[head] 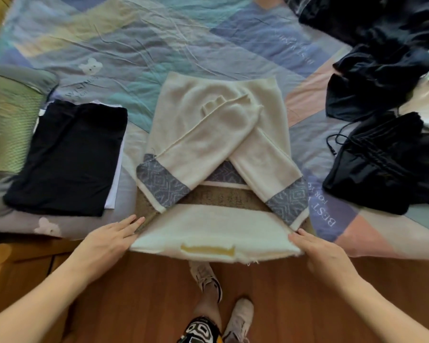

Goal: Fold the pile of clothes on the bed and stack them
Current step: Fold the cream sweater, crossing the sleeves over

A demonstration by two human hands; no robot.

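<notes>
The patchwork bed cover (159,33) is left bare across its far half, giving open room beyond the cream sweater (216,125), which is laid flat at the near edge with sleeves crossed and its hem overhanging the wooden floor (270,293). Unfolded dark clothes (382,95) are heaped well to the right; a folded black garment (67,157) is stacked to the left. The hem's left corner is gripped by the left hand (109,238), the right corner by the right hand (320,253).
</notes>
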